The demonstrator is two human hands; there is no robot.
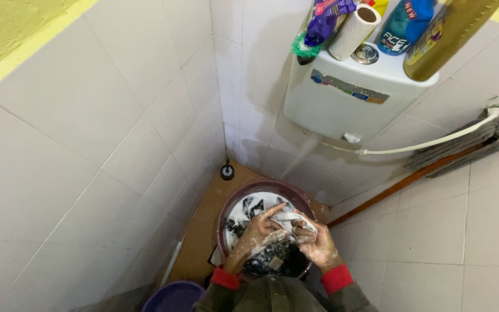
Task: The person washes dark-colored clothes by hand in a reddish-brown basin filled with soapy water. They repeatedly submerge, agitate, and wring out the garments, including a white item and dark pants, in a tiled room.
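Observation:
A round maroon basin point(238, 199) stands on the brown floor below me, holding dark and white wet laundry in soapy water. Above it, my left hand point(257, 236) and my right hand point(317, 245) both grip one bunched white cloth point(287, 219), pressed between them. Both hands are wet and soapy, and red cuffs show at my wrists.
A white cistern point(342, 104) is mounted on the tiled wall with bottles, a paper roll and a brush on top. A mop point(463, 144) leans at the right wall. A purple bucket point(174, 296) sits at the bottom edge, and a small black plug lies in the floor corner.

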